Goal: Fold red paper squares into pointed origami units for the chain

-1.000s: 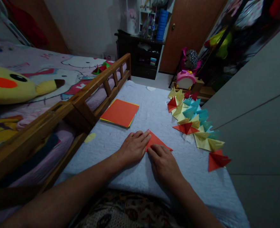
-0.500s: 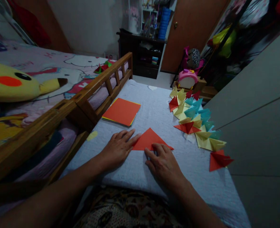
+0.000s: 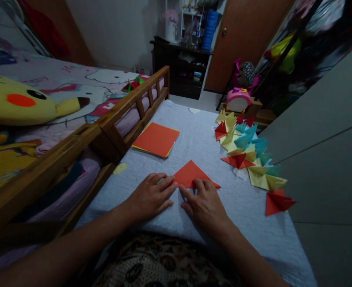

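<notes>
A red sheet of origami paper (image 3: 190, 174), folded into a triangle, lies flat on the bluish cloth (image 3: 190, 139) with its peak pointing away from me. My left hand (image 3: 152, 196) rests at the triangle's left corner, fingers stretched out and fingertips on the paper, hiding that corner. On the near folded edge, right of the middle, my right hand (image 3: 205, 203) presses with spread fingers. Neither hand grips anything. Beyond the left hand sits a stack of square paper (image 3: 156, 139), red on top with yellow edges showing beneath.
Several folded paper cranes (image 3: 243, 139) in yellow, blue and red stand in rows on the right, with a red crane (image 3: 279, 202) nearest me. A wooden bed rail (image 3: 116, 115) runs along the left, beside a yellow plush toy (image 3: 29, 99). A pale cabinet panel (image 3: 328, 171) borders the right.
My left hand has shifted slightly along the near edge, its thumb now lower and apart from the paper. The right fingers have spread a little leftward. The view has moved slightly.
</notes>
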{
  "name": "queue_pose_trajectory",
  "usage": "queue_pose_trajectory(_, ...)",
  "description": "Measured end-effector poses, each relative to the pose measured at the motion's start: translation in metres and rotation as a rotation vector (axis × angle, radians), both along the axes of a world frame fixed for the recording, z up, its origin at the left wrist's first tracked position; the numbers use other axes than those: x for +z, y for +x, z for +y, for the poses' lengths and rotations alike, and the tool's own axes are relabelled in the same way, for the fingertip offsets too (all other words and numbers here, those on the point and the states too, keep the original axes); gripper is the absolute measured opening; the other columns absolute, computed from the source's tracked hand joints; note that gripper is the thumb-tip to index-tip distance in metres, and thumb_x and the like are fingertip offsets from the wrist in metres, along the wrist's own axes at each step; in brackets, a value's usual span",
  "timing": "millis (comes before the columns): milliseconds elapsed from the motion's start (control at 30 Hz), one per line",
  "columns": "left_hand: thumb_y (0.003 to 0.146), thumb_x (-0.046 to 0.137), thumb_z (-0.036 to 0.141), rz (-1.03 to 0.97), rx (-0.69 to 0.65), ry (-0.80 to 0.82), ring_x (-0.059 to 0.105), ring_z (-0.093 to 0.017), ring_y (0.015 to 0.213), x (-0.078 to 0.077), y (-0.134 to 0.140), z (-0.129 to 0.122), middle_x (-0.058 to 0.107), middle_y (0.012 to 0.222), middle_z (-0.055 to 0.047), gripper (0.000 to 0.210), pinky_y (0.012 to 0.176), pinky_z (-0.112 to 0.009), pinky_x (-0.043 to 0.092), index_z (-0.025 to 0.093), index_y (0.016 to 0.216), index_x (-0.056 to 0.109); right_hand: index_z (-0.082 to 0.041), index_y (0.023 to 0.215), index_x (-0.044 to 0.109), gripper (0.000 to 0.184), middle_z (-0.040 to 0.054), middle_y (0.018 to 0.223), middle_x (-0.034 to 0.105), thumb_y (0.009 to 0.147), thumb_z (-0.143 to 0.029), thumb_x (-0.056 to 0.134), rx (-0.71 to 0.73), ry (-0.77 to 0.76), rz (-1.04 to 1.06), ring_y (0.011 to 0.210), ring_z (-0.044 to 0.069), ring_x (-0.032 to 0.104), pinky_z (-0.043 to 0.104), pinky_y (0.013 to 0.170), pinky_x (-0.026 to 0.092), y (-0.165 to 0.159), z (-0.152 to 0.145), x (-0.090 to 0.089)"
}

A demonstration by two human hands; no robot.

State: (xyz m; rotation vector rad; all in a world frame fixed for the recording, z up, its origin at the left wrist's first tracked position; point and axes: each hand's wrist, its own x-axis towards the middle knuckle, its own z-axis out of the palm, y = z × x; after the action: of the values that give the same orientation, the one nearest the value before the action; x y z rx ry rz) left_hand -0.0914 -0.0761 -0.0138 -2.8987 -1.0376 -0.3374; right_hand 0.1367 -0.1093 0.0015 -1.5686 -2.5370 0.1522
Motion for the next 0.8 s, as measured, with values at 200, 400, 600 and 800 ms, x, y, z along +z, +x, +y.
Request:
queue_pose_trajectory(200, 0.093, 0.065, 0.031, 0.066, -0.007, 0.014, 0.058, -0.027, 0.108, 0.002, -0.006, -0.005, 0.066, 0.121, -0.007, 0.035, 0.093, -0.042, 0.045, 0.019, 0.125, 0.06, -0.034, 0.137, 0.059, 0.05, 0.0133, 0.129, 0.056, 0.089, -0.043, 0.069, 0.001, 0.023, -0.003, 0.112, 0.031, 0.052, 0.047, 0.095, 0.047, 0.008, 0.0, -0.007)
queue_pose_trajectory(400, 0.093, 0.064, 0.025, 0.046, -0.02, 0.028, 0.06, -0.026, 0.105, -0.002, -0.006, -0.005, 0.066, 0.118, -0.011, 0.033, 0.092, -0.04, 0.05, 0.014, 0.124, 0.06, -0.032, 0.133, 0.062, 0.043, 0.0101, 0.135, 0.058, 0.091, -0.041, 0.066, -0.022, 0.048, -0.037, 0.121, 0.031, 0.051, 0.049, 0.104, 0.04, 0.035, -0.003, -0.006)
queue_pose_trajectory(600, 0.094, 0.06, 0.022, 0.014, -0.012, 0.028, 0.06, -0.025, 0.106, -0.003, -0.008, -0.006, 0.067, 0.117, -0.01, 0.031, 0.093, -0.041, 0.051, 0.016, 0.125, 0.061, -0.037, 0.133, 0.063, 0.041, 0.0099, 0.14, 0.057, 0.092, -0.042, 0.064, -0.115, 0.087, -0.102, 0.129, 0.034, 0.047, 0.057, 0.109, 0.032, 0.073, -0.013, -0.011)
queue_pose_trajectory(800, 0.094, 0.06, 0.022, 0.029, -0.011, 0.026, 0.059, -0.026, 0.106, -0.003, -0.009, -0.006, 0.066, 0.118, -0.01, 0.033, 0.093, -0.042, 0.052, 0.016, 0.126, 0.06, -0.039, 0.133, 0.063, 0.04, 0.0103, 0.141, 0.057, 0.093, -0.043, 0.062, -0.159, 0.114, -0.138, 0.132, 0.035, 0.045, 0.059, 0.11, 0.031, 0.104, -0.023, -0.015)
